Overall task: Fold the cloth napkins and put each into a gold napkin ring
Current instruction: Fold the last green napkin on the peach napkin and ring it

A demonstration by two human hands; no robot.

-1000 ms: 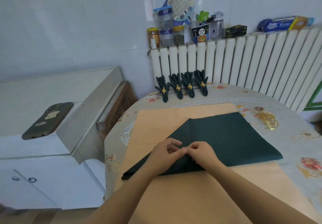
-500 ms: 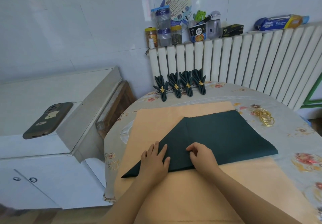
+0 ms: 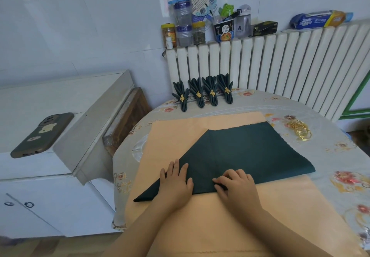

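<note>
A dark green cloth napkin (image 3: 240, 152) lies on a peach mat (image 3: 180, 130), its left part folded into a long point toward the near left. My left hand (image 3: 176, 182) rests flat on that folded point, fingers spread. My right hand (image 3: 236, 184) presses with bent fingers on the napkin's near edge. A pile of loose gold napkin rings (image 3: 299, 130) sits at the right of the mat. Several finished green napkins in gold rings (image 3: 202, 94) stand in a row at the table's far edge.
The round table (image 3: 340, 156) has a flowered cover. A white radiator (image 3: 280, 66) runs behind it, with jars, cups and boxes on top. A white cabinet (image 3: 60, 126) on the left carries a phone (image 3: 43, 134).
My hands have parted from pinching together at the near edge. The left one slid left and laid flat on the fold; the right one stays pressing the edge.
</note>
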